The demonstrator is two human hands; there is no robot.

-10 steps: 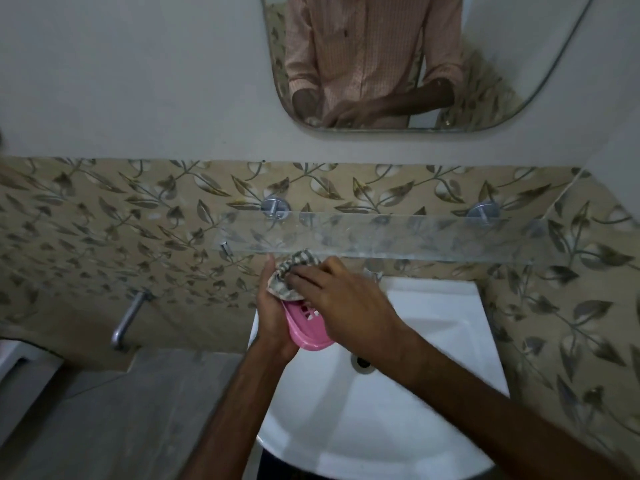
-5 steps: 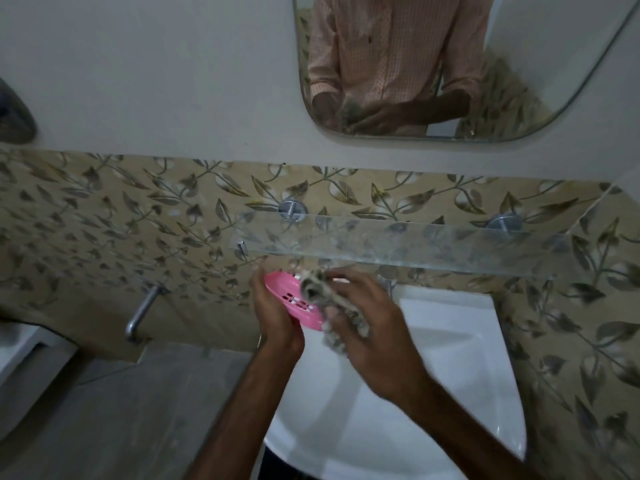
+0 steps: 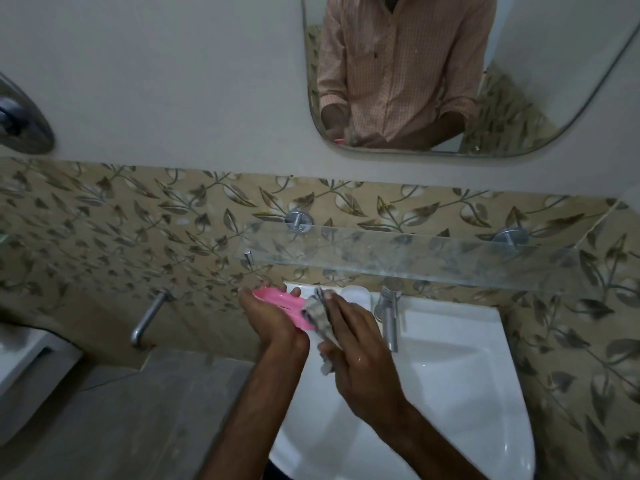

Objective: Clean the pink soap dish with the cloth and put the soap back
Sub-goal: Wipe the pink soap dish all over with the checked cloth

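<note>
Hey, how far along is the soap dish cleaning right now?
Done: the soap dish has no soap in it and is lifted, cupped in the left hand by the sink. In hand: the right hand grips the cloth and presses it against the dish's end. Left: finish wiping, set the dish down and put the soap back. A white lump on the sink's back ledge may be that soap.

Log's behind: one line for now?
phase: wiping | left hand: holds pink soap dish | right hand: grips cloth on dish | over sink
</note>
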